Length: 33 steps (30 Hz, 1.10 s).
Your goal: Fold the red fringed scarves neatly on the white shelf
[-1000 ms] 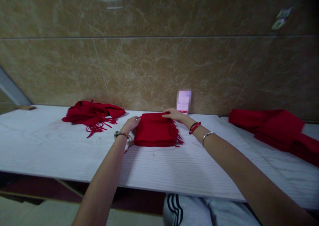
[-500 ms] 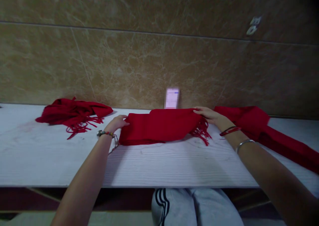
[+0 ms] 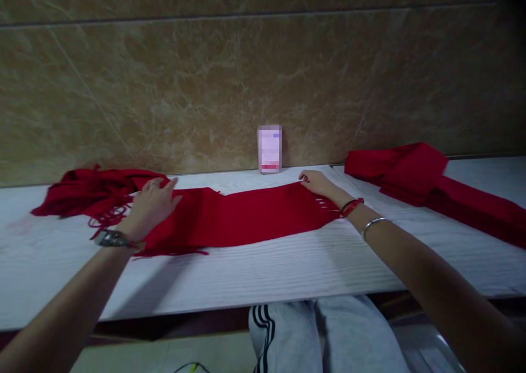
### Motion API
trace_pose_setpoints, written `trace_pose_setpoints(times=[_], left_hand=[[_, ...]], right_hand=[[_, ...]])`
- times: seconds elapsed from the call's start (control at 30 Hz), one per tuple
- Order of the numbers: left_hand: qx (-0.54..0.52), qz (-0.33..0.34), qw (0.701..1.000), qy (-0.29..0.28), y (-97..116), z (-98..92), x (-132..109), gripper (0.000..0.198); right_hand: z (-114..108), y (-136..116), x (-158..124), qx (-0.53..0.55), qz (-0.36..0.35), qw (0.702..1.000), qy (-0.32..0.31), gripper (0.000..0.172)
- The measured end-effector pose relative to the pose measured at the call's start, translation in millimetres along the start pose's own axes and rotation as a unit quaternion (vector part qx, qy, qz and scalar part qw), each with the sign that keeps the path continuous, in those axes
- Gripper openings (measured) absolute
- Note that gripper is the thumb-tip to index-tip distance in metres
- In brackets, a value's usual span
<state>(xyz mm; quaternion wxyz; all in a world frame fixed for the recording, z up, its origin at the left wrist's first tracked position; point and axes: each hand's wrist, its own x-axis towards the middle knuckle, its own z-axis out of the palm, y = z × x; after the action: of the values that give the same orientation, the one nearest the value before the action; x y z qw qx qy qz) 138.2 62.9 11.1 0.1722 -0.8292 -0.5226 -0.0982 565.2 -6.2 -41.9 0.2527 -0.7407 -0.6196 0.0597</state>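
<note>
A red fringed scarf (image 3: pixel 242 219) lies stretched out in a long band across the white table (image 3: pixel 263 274). My left hand (image 3: pixel 150 206) rests on the scarf's left end, fingers stretched out flat. My right hand (image 3: pixel 320 185) is at the scarf's right end, fingers pinched on the far corner beside the fringe. Both wrists wear bracelets.
A crumpled red scarf (image 3: pixel 88 195) lies at the left, just beyond my left hand. More red scarves (image 3: pixel 415 178) lie at the right, trailing toward the table's edge. A small pink card (image 3: pixel 269 149) leans against the marble wall. My grey trousers show below the table's front edge.
The folded scarf has been spread out. My left hand moved left and my right hand moved right, drawing the cloth into a long band. The view has also tilted.
</note>
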Motion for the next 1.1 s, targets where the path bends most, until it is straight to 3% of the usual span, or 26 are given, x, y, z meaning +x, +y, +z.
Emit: trace_pose_setpoints(times=[0.03,0.13,0.23,0.3,0.43,0.63,0.73,0.83,0.97,1.1], left_hand=[[0.005,0.030,1.000,0.005,20.4,-1.0,-2.2,0.050],[-0.043,0.170,0.982,-0.070,80.1,1.4,-8.6,0.050],[-0.090,0.225,0.960,-0.143,120.1,13.1,-12.3,0.053],[-0.114,0.214,0.955,-0.169,132.1,24.8,-10.2,0.055],[-0.138,0.186,0.957,-0.177,130.9,46.8,7.6,0.053],[-0.098,0.187,0.961,-0.178,112.7,57.2,31.0,0.050],[-0.082,0.219,0.966,-0.108,112.1,47.9,25.7,0.045],[-0.107,0.290,0.949,-0.057,118.9,29.3,13.6,0.045],[-0.121,0.358,0.918,-0.120,127.7,7.0,0.3,0.044],[-0.102,0.369,0.912,-0.145,125.8,1.1,-3.7,0.053]], right_hand=[[3.3,-5.8,-2.8,-0.018,-0.022,0.999,0.026,0.028],[7.5,-20.0,-24.1,-0.060,-0.171,0.982,0.061,0.033],[6.3,-23.1,-54.2,-0.045,-0.316,0.947,-0.028,0.039],[5.5,-16.3,-70.3,-0.040,-0.334,0.937,-0.092,0.043],[5.5,5.8,-78.1,-0.040,-0.291,0.947,-0.131,0.045],[4.9,3.7,-62.7,-0.030,-0.307,0.949,-0.068,0.038],[-1.6,-6.4,-65.5,-0.021,-0.336,0.940,-0.052,0.034],[-9.6,-9.2,-72.4,-0.010,-0.348,0.934,-0.087,0.034],[-11.9,-5.9,-75.8,-0.003,-0.351,0.931,-0.104,0.039],[-10.3,-5.5,-74.0,-0.023,-0.338,0.935,-0.103,0.051]])
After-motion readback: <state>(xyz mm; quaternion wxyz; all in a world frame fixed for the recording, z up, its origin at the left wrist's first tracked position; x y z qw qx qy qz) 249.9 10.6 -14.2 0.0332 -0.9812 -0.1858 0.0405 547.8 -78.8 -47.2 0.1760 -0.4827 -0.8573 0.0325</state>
